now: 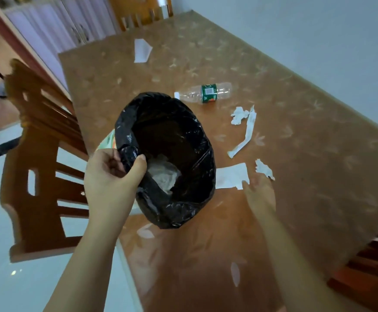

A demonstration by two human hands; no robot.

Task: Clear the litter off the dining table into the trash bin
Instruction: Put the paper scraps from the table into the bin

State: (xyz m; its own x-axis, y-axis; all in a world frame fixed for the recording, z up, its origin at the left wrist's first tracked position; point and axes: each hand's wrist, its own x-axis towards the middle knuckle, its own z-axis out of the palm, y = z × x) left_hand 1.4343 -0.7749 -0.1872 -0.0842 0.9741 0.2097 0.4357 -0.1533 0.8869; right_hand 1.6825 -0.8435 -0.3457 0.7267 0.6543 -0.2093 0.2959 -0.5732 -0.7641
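My left hand (111,179) grips the rim of a trash bin (197,140) lined with a black bag, held over the table's left edge. White crumpled paper (164,174) lies inside it. My right hand (260,197) is blurred, fingers spread, touching a flat white paper scrap (230,176) on the brown table (307,154). Beside it lie a small torn scrap (265,169), a long paper strip (246,134), a crumpled white piece (238,115), an empty clear plastic bottle with a green label (206,93) on its side, and a far white sheet (142,51).
A wooden chair (41,167) stands at the table's left side, another chair (138,14) at the far end, and a third (368,271) at the lower right. A pale wall runs along the table's right side. Shiny floor lies below left.
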